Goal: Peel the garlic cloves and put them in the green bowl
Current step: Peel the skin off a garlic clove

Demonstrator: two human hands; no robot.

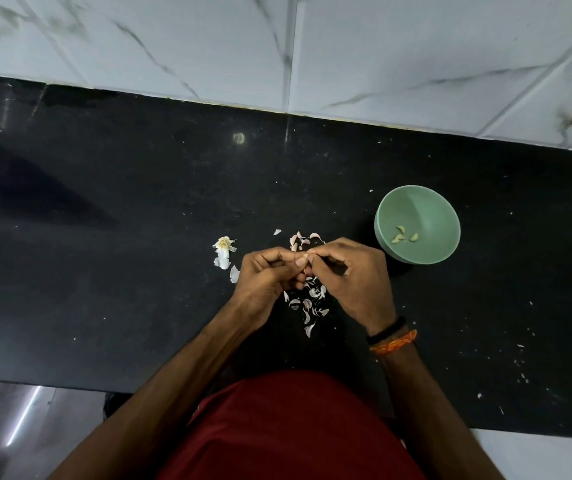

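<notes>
Cloves [403, 234] in bowl [444, 216], right of peels [307, 301]

Head-worn view, facing steeply down, close over counter [104, 202], edges perhaps warped

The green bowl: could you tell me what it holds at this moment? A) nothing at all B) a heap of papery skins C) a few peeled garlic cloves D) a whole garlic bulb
C: a few pale peeled garlic cloves lie on the bottom of the green bowl, while the papery skins lie on the black counter below the hands.
</notes>
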